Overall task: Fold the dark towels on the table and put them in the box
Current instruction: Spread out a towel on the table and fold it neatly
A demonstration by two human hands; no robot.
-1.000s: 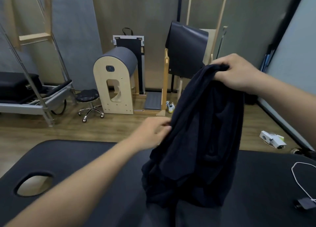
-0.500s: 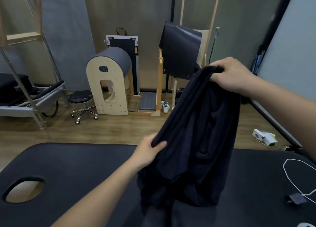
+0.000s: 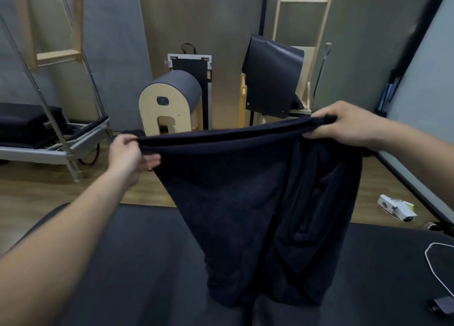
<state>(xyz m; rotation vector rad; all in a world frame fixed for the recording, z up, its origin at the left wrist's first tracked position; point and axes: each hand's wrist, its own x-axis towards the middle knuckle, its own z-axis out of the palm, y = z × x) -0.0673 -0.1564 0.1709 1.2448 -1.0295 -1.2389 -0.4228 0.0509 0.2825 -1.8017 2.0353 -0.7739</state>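
Aloft, dark towel (image 3: 233, 202) stretched between left hand (image 3: 127, 153) and right hand (image 3: 348, 126), fingers (image 3: 317, 135) pinching top edge, over table (image 3: 147, 264).

Single head-worn wide-angle view. Looks forward and slightly down from wearer's eye height. Worktop (image 3: 147, 276) close, fills lower frame; wooden floor (image 3: 49, 195) mid-frame; back wall (image 3: 196, 18) farthest, across upper frame. Straight lines bow near edges.

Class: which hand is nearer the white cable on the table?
Right. The right hand grips the towel above-left of the cable; the left hand holds the opposite corner, much farther left.
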